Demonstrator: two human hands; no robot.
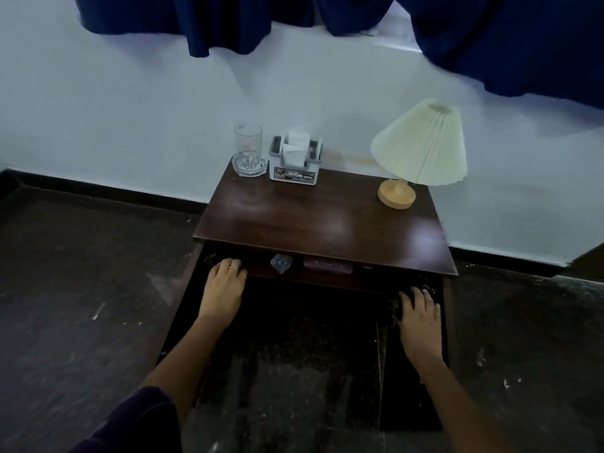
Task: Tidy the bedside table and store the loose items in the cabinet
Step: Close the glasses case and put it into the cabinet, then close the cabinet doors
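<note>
— Glass first: at the back left corner of the bedside table [327,220] you have a tumbler [248,142] standing in a cut-glass ashtray [249,166]. Both look hard, slick and breakable. Take the tumbler round its wall, the ashtray by its rim.

— And beside them?

— A grey tissue holder [295,160] just to their right, white tissues poking out; it looks light and stiff, so grip its sides. The lamp [415,152] stands at the back right corner; lift it by the wooden base, not the pleated shade.

— The cabinet?

— Its shelf [294,273] under the front edge already holds a small grey object [281,262] and a purple case [328,266].

— My hands?

— Your left hand [225,286] lies flat, fingers spread on the shelf's left end, holding nothing. Your right hand [421,322] is spread near the open cabinet's right side, empty too.
</note>
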